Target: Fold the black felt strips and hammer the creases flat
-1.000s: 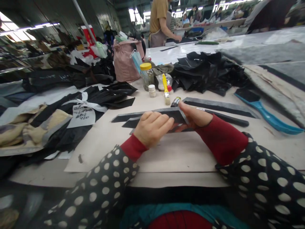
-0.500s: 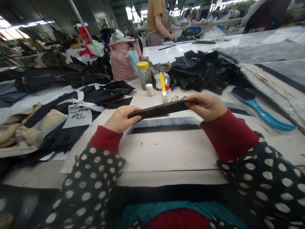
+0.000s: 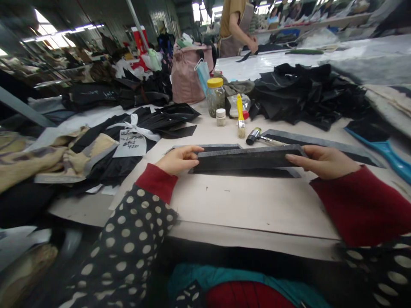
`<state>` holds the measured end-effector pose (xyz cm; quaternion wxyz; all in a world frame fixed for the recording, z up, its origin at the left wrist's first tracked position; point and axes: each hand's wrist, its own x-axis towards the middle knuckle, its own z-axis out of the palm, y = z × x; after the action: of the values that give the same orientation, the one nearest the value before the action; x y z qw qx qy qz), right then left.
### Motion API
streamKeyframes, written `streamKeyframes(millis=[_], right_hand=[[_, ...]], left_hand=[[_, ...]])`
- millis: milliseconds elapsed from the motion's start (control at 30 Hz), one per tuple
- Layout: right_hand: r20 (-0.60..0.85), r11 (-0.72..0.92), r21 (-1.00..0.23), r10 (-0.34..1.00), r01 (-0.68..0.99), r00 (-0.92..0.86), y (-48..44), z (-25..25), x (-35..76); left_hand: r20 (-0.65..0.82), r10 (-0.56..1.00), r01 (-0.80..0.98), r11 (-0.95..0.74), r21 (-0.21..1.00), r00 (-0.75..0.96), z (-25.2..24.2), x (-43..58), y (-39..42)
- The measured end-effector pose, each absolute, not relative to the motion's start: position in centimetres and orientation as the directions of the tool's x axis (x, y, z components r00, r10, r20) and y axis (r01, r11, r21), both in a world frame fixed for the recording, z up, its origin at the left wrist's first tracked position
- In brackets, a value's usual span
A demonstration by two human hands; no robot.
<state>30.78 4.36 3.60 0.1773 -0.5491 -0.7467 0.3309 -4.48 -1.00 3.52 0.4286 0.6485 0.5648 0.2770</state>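
A long black strip (image 3: 244, 160) with a grey upper edge is stretched between my two hands, just over the table. My left hand (image 3: 178, 160) pinches its left end between thumb and fingers. At the other end, my right hand (image 3: 327, 161) grips it with the thumb in front. Beneath it, another black strip with grey edging (image 3: 276, 173) lies partly covered on the pale tabletop (image 3: 244, 205). Behind the held strip lie a small mallet (image 3: 253, 135), a brush with a yellow handle (image 3: 240, 115) and a further grey-edged strip (image 3: 327, 143).
A yellow-lidded jar (image 3: 215, 97) and a small white bottle (image 3: 221, 117) stand behind. Black pieces (image 3: 298, 94) are heaped at the back, with a tagged bundle (image 3: 131, 141) on the left. A blue-handled brush (image 3: 391, 156) lies right. Across the table a co-worker (image 3: 236, 25) stands.
The held strip has turned from nearly edge-on to show its broad black face and grey edge, and it sits lower. The view has swung left, bringing the mallet into sight.
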Motion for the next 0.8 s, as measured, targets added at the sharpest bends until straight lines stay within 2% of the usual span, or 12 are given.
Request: streamKeyframes(millis=[233,333,533,800], right_hand=[[-0.114,0.181,-0.584,0.947,0.792,-0.3,3.9,3.0,29.7],[-0.121,0.193,-0.579,0.941,0.792,-0.317,3.9,2.8,29.6],[-0.062,0.241,-0.542,0.944,0.805,-0.325,3.9,2.4,29.5],[-0.09,0.25,-0.416,0.945,0.874,-0.314,4.0,2.3,29.2]], left_hand=[[-0.137,0.978,0.597,0.017,0.802,0.156,2.9,-5.1,-1.1],[-0.144,0.981,0.634,0.028,0.773,0.132,2.9,-5.0,-1.2],[-0.127,0.982,0.655,0.006,0.756,0.138,2.5,-4.9,-1.1],[-0.101,0.986,0.699,-0.02,0.715,0.132,1.7,-5.1,-0.8]])
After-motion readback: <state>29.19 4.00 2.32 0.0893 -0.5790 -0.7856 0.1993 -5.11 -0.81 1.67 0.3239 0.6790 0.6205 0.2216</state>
